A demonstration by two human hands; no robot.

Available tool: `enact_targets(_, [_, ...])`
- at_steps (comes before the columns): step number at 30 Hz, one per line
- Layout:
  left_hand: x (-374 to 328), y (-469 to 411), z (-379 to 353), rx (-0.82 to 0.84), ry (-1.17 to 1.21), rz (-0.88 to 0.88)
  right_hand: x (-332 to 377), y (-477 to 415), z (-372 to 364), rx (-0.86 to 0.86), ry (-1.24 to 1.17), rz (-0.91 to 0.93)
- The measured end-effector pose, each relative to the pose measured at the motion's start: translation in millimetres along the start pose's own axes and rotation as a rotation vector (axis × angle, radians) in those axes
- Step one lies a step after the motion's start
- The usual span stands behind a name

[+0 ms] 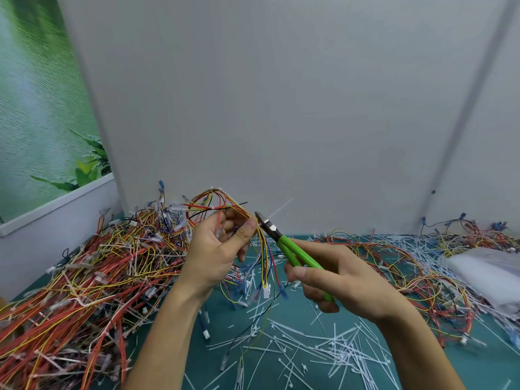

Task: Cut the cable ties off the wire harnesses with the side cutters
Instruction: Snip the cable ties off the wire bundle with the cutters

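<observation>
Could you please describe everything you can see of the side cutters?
The side cutters have two bright green, plastic-looking handles and a short, dark metal head tapering to a point. The right hand holds the handles, fingers curled round them. The tool tilts up and to the left, its tip at the wire harness that the left hand holds, beside a white cable tie tail. Whether the jaws are parted is too small to tell.

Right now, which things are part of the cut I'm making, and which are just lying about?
In use: side cutters in right hand, harness in left hand, its white cable tie.
Lying about: harness pile at left, cut ties on mat, white bag.
</observation>
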State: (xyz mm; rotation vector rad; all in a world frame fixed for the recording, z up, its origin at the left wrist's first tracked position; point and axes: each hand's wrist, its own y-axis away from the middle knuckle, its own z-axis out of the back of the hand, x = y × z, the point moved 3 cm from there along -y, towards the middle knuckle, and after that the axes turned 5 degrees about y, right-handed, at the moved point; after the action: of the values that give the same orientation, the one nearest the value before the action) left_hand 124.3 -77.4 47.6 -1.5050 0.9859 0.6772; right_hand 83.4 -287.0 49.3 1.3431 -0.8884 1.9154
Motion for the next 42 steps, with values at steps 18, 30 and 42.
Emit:
enact_targets(18, [2, 0, -1, 0.001, -0.023, -0.009, 0, -2, 0, 0.051, 0.110, 0.045])
enact_targets(30, [0, 0, 1, 0.004, -0.009, -0.027, 0, -1, 0, 0.033, 0.035, 0.043])
enact_targets(42, [-3, 2, -1, 0.034, 0.071, -0.012, -2, 0, -1, 0.050, -0.043, 0.018])
